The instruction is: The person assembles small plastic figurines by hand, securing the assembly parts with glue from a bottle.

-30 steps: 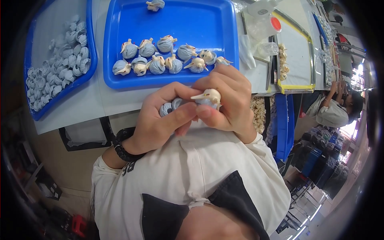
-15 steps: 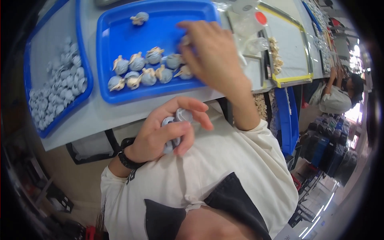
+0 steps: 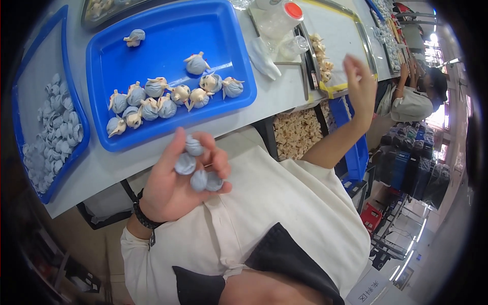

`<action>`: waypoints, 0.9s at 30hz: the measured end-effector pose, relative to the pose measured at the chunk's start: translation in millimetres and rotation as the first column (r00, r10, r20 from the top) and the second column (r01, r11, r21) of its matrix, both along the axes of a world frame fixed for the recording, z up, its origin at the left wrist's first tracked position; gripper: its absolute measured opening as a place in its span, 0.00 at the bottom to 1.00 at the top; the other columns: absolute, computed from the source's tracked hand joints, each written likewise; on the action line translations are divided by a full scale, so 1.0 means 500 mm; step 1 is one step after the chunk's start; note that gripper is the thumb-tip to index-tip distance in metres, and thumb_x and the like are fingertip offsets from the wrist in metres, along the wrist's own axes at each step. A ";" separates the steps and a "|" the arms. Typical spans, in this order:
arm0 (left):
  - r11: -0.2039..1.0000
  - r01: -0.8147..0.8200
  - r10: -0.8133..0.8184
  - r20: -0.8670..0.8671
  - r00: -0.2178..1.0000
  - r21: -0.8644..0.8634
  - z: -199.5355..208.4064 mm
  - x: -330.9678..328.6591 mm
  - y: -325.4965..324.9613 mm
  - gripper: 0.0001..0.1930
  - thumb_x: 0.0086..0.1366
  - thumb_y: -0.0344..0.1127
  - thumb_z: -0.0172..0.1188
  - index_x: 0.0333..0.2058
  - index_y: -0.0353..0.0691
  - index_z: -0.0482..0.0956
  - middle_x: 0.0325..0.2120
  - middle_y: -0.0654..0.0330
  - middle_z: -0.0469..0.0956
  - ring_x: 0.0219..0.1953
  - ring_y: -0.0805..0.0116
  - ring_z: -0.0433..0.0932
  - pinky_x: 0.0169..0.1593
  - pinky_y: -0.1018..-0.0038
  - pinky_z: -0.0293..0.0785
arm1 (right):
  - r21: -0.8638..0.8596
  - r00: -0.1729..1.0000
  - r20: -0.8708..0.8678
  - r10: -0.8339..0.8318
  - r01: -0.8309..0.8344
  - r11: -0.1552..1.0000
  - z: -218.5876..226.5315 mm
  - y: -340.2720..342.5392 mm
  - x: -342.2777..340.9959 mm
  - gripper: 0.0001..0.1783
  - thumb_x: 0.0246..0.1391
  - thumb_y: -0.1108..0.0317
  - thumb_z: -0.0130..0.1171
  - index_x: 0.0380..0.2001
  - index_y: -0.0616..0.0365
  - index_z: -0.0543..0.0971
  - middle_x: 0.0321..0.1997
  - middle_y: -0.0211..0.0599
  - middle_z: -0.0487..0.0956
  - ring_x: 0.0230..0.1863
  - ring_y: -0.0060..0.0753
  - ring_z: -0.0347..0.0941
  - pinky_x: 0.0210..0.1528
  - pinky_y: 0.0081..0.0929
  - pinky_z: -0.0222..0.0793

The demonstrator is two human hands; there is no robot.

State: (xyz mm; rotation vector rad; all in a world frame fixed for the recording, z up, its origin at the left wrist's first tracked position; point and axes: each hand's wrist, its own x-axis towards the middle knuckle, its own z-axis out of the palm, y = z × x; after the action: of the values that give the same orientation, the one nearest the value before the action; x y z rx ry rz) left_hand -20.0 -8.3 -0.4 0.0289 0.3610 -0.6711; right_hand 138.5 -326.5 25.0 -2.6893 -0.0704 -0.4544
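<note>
worktop: pale grey flat worktop point(image 3: 277, 96), running from the lower left up to the right.
middle: large bright blue plastic tray point(image 3: 168, 30) lying flat on it, with a row of small blue-grey and cream figure parts inside.
left: second blue plastic tray point(image 3: 76, 112) just beside the first, filled with small blue-grey caps.
right: shallow yellow-rimmed tray point(image 3: 356, 30) and a clear plastic bottle with a red cap point(image 3: 279, 15).
between: a white folded cloth point(image 3: 264, 53).
</note>
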 end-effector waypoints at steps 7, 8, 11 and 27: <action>0.985 0.147 -0.163 0.226 0.960 0.088 -0.010 0.004 -0.003 0.17 0.65 0.43 0.40 0.46 0.37 0.61 0.23 0.60 0.67 0.20 0.75 0.66 0.23 0.79 0.66 | 0.132 0.989 -0.146 0.018 0.001 0.991 -0.053 0.000 -0.044 0.14 0.45 0.64 0.59 0.33 0.63 0.76 0.26 0.32 0.76 0.27 0.18 0.69 0.28 0.16 0.64; 0.967 0.134 -0.192 0.273 0.943 0.217 -0.006 0.006 -0.003 0.20 0.64 0.43 0.41 0.49 0.37 0.59 0.21 0.61 0.65 0.18 0.75 0.65 0.22 0.79 0.64 | 0.138 0.991 -0.133 0.019 -0.001 0.990 -0.054 0.004 -0.047 0.13 0.46 0.64 0.58 0.32 0.64 0.76 0.25 0.31 0.76 0.25 0.17 0.69 0.28 0.16 0.63; 0.952 0.038 -0.134 0.304 0.943 0.302 -0.005 0.007 -0.008 0.24 0.63 0.43 0.42 0.54 0.35 0.55 0.19 0.61 0.63 0.15 0.76 0.63 0.19 0.81 0.62 | 0.090 0.996 -0.084 0.009 -0.001 0.996 -0.056 0.013 -0.045 0.13 0.43 0.66 0.59 0.30 0.65 0.76 0.28 0.39 0.75 0.25 0.26 0.72 0.28 0.21 0.66; 0.864 -0.214 -0.066 0.524 0.849 0.456 -0.005 0.004 0.003 0.21 0.56 0.34 0.48 0.48 0.34 0.63 0.28 0.58 0.70 0.19 0.81 0.64 0.24 0.85 0.62 | 0.504 0.370 0.537 0.758 -0.861 0.064 0.021 0.196 -0.110 0.16 0.41 0.74 0.54 0.37 0.69 0.73 0.30 0.43 0.73 0.25 0.31 0.69 0.27 0.21 0.65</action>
State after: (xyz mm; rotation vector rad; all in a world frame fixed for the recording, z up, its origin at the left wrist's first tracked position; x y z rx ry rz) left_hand -17.9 -7.0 -3.0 0.6877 -0.0084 -0.4465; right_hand 83.7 -228.7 35.5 -1.3675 -1.1600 -0.1768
